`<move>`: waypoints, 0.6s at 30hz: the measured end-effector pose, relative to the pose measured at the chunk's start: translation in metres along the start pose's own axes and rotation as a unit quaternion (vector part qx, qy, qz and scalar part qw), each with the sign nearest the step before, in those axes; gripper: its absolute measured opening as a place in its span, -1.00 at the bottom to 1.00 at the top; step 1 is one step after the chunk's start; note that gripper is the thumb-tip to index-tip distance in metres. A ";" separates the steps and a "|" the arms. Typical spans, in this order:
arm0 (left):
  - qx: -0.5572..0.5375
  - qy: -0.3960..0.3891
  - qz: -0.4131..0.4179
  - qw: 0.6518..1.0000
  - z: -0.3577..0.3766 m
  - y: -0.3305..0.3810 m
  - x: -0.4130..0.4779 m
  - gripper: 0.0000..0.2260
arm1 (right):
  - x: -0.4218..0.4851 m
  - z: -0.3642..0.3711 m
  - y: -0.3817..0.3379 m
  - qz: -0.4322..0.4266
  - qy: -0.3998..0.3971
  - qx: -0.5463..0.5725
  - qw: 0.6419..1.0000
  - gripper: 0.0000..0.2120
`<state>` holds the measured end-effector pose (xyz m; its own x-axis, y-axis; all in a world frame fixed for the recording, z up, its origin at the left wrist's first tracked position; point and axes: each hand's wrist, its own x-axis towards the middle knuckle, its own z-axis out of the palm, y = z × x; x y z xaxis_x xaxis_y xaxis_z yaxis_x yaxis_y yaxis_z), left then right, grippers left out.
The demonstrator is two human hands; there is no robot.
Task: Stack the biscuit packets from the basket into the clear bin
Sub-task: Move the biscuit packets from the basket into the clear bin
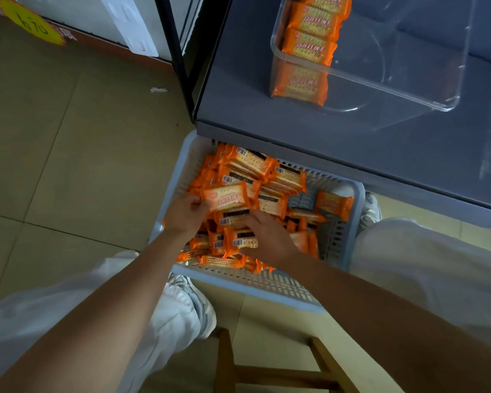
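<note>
A pale blue-grey slotted basket (267, 285) sits on the floor between my feet, heaped with several orange biscuit packets (270, 177). My left hand (186, 215) grips one packet (228, 198) by its left end, label side up, above the heap. My right hand (267, 236) reaches into the pile, fingers spread over packets; whether it grips one is hidden. The clear bin (423, 89) stands on the grey shelf top (267, 123), holding a row of orange packets (306, 49) along its left side.
The shelf's front edge overhangs the back of the basket. A black metal upright (176, 52) rises at the shelf's left. A wooden stool (281, 373) is under me, my light trousers and shoes on either side. Tiled floor lies to the left.
</note>
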<state>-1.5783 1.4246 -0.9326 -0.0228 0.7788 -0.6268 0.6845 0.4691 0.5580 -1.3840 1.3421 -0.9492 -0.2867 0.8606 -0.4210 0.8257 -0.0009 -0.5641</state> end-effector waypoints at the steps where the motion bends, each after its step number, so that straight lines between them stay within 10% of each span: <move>1: 0.015 0.002 0.012 1.000 0.001 0.000 0.000 -0.77 | 0.002 0.007 0.001 -0.023 0.002 -0.038 0.999 -0.46; 7: 0.070 0.005 0.056 0.996 0.004 0.005 -0.003 -0.71 | 0.009 0.000 0.006 -0.061 0.021 -0.044 0.997 -0.44; 18: 0.173 0.015 0.029 0.984 0.016 0.009 0.000 -0.54 | 0.004 -0.077 0.014 0.114 0.071 0.344 0.929 -0.59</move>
<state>-1.5604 1.4216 -0.9365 0.0061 0.8150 -0.5794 0.8923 0.2571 0.3710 -1.3365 1.3850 -0.9044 -0.0352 0.8570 -0.5141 0.3374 -0.4740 -0.8133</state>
